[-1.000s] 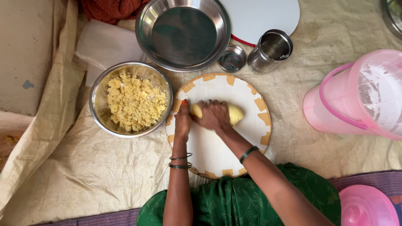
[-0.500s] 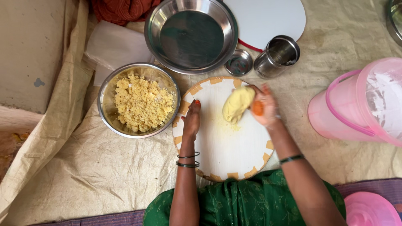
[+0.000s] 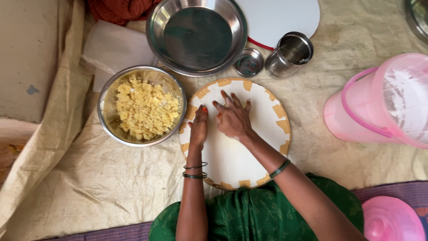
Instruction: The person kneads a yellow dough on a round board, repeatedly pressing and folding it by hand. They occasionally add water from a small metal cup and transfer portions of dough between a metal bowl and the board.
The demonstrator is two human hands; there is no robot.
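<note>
1. A round white rolling board with tan wedge marks around its rim (image 3: 272, 134) was seen at the centre of the frame, laid on a beige cloth (image 3: 89, 187) spread over the floor.
2. The right hand (image 3: 232, 118) was pressed flat on the upper middle of the board, its fingers (image 3: 227, 99) spread wide and pointing toward the top of the frame; nothing was gripped between them.
3. No yellow dough could be made out on the board; whether a piece lay hidden beneath the right palm could not be told.
4. The left hand (image 3: 198, 127) was set just beside the right, toward the left edge of the board, its fingers held narrow and together, resting on the surface and holding nothing.
5. A round steel bowl of crumbly yellow dough (image 3: 142, 107) stood left of the board, touching its rim; it lay nearer the left hand, sideways from the fingers.
6. Toward the top of the frame a large empty steel basin (image 3: 196, 35), a small steel lid (image 3: 248, 62) and a steel cup (image 3: 289, 54) were placed.
7. A translucent pink plastic bucket (image 3: 379, 102) lay tipped at the right of the frame.
</note>
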